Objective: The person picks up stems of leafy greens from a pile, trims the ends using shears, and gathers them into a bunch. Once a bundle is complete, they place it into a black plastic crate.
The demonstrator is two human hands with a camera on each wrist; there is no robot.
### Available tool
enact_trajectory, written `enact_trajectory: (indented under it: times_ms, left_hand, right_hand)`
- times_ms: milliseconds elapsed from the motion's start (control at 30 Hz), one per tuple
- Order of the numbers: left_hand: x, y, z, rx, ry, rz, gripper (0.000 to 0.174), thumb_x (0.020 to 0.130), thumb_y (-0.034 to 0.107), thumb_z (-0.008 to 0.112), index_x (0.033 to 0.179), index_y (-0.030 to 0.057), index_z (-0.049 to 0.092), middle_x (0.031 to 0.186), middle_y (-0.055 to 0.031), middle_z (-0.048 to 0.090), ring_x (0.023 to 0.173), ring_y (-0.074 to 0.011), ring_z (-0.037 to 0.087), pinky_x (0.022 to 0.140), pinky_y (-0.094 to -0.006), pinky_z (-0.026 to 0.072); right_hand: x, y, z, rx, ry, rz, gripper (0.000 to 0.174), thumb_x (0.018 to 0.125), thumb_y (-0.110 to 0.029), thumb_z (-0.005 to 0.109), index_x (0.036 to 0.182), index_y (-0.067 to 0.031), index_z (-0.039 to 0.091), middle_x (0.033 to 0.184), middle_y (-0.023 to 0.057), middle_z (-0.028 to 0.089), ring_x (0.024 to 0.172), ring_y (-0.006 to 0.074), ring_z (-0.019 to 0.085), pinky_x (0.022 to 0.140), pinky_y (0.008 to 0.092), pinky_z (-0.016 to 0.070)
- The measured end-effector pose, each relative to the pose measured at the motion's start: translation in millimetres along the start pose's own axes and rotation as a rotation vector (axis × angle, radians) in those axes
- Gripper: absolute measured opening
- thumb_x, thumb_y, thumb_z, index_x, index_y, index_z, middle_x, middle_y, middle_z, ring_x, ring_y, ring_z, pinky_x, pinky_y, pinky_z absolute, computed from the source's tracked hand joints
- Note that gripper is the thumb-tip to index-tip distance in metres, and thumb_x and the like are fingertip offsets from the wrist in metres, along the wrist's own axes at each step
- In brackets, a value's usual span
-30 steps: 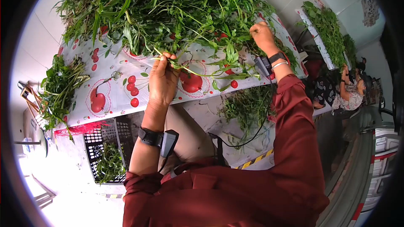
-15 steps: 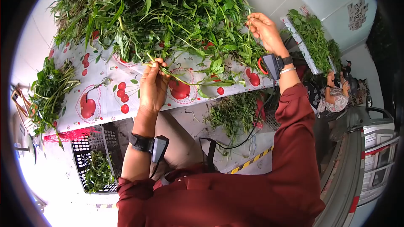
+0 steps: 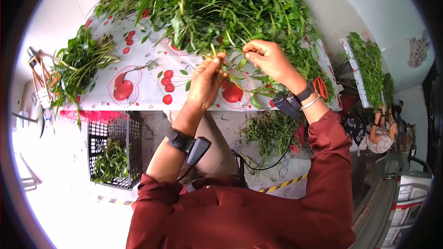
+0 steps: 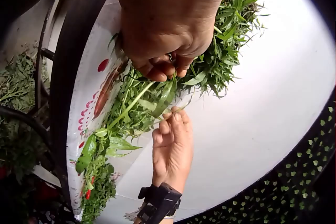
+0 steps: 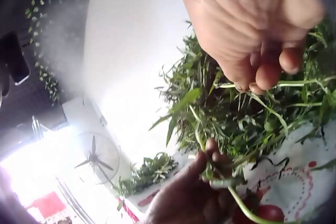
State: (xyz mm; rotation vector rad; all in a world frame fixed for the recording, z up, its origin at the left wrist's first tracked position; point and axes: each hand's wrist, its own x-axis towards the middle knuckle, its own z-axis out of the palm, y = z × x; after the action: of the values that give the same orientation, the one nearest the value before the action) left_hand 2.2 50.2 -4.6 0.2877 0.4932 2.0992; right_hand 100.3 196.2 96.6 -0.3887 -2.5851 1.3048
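My left hand (image 3: 205,80) pinches a few leafy green stems between thumb and fingers, above the table's near edge; a long stem (image 4: 126,109) trails from it in the left wrist view. Close beside it to the right, my right hand (image 3: 273,63) pinches a thin stem (image 5: 296,83) between thumb and fingertips. The fingertips of the two hands face each other, a short gap apart. Beyond both hands lies a large heap of long-leaved greens (image 3: 217,7). A smaller bunch of greens (image 3: 85,64) lies at the table's left end, stems pointing right.
A fruit-patterned cloth (image 3: 150,78) covers the table (image 3: 99,99). Below its left end stands a black plastic crate (image 3: 134,145) with greens inside. More greens (image 3: 270,131) lie on the floor under the table. On the right, another person (image 3: 380,133) sits by a second greens-covered table (image 3: 353,71).
My right hand has come left from the heap's right side to beside my left hand, now with a thin stem. My left hand keeps its stems. The head view has shifted.
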Motion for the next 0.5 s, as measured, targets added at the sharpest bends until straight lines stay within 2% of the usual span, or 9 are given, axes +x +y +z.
enact_trajectory:
  times_ms: [33,67,100,133,233,300,367,400,500]
  left_hand:
    - [-0.4,0.8,4.0,-0.002,0.021,-0.002,0.022,0.09,0.013,0.052,0.106,-0.0003,0.057,0.085,-0.0011,0.056,0.065,-0.0075,0.051,0.066,-0.021,0.0466]
    - [0.3,-1.0,1.9,-0.005,-0.004,0.0,0.023,0.09,0.013,0.051,0.108,-0.0004,0.056,0.08,0.0001,0.055,0.064,-0.0073,0.051,0.066,-0.0212,0.0467]
    - [0.2,-0.5,1.8,-0.005,0.004,0.005,0.023,0.09,0.013,0.051,0.108,-0.0004,0.056,0.08,0.0001,0.055,0.064,-0.0073,0.051,0.066,-0.0212,0.0467]
    - [-0.4,-0.3,1.7,-0.011,-0.004,-0.002,0.023,0.09,0.013,0.05,0.108,-0.0004,0.055,0.081,-0.001,0.055,0.066,-0.0083,0.051,0.067,-0.0214,0.0467]
    - [-1.9,0.4,0.3,-0.021,-0.02,-0.023,0.023,0.09,0.013,0.05,0.109,-0.0002,0.054,0.084,-0.0032,0.056,0.069,-0.0103,0.052,0.068,-0.0218,0.0468]
    - [-0.9,1.3,0.6,-0.013,-0.055,-0.028,0.022,0.09,0.013,0.05,0.108,-0.0004,0.055,0.081,-0.0025,0.055,0.069,-0.0101,0.052,0.068,-0.0221,0.047]
    - [-0.9,1.1,3.5,-0.02,-0.053,-0.039,0.02,0.09,0.012,0.05,0.104,0.0,0.056,0.078,-0.0018,0.055,0.069,-0.0096,0.052,0.068,-0.0221,0.0471]
    - [-0.8,2.0,4.2,-0.017,-0.042,-0.036,0.019,0.09,0.012,0.05,0.103,0.0004,0.057,0.078,-0.0017,0.055,0.069,-0.0093,0.051,0.068,-0.0221,0.0472]
    - [-2.6,2.7,3.9,-0.005,0.001,-0.047,0.014,0.09,0.012,0.05,0.096,0.0017,0.057,0.081,-0.0018,0.055,0.068,-0.0083,0.051,0.069,-0.0223,0.0475]
  right_hand:
    - [0.3,2.8,8.8,-0.079,0.026,-0.036,0.008,0.08,-0.004,0.057,0.087,-0.0004,0.06,0.069,-0.0002,0.058,0.059,0.0049,0.05,0.054,0.0222,0.0413]
    - [-0.3,0.4,14.2,-0.094,-0.014,-0.062,0.008,0.082,-0.003,0.056,0.089,0.0,0.059,0.069,-0.0021,0.055,0.059,0.0038,0.047,0.053,0.0209,0.0399]
    - [-1.0,-4.1,18.8,-0.109,-0.052,-0.086,0.009,0.083,-0.002,0.055,0.091,0.0004,0.059,0.07,-0.0041,0.052,0.06,0.0027,0.045,0.053,0.0196,0.0386]
    - [-1.5,-6.8,22.8,-0.167,-0.032,-0.154,0.009,0.082,-0.001,0.055,0.09,0.0009,0.059,0.071,-0.0027,0.052,0.06,0.0029,0.044,0.053,0.0199,0.0377]
    - [0.8,-2.3,28.5,-0.157,-0.064,-0.156,0.01,0.081,-0.001,0.055,0.09,0.0013,0.058,0.073,-0.0013,0.053,0.062,0.0034,0.045,0.054,0.0206,0.0378]
    - [1.4,0.7,30.9,-0.175,-0.069,-0.129,0.009,0.081,-0.001,0.055,0.089,0.0017,0.058,0.075,-0.0004,0.054,0.063,0.0041,0.046,0.055,0.0214,0.0387]
    - [0.7,3.9,32.0,-0.167,-0.047,-0.148,0.01,0.078,-0.005,0.055,0.084,0.0014,0.058,0.075,0.0115,0.06,0.066,0.0184,0.059,0.06,0.0295,0.0447]
    - [-0.4,2.5,32.3,-0.183,-0.045,-0.163,0.01,0.077,-0.006,0.055,0.084,0.0015,0.057,0.075,0.0128,0.06,0.067,0.0214,0.059,0.061,0.0306,0.0449]
    - [-4.7,1.4,32.1,-0.176,-0.068,-0.121,0.011,0.077,-0.005,0.055,0.086,0.0015,0.058,0.074,0.012,0.059,0.065,0.0203,0.057,0.06,0.0294,0.0446]
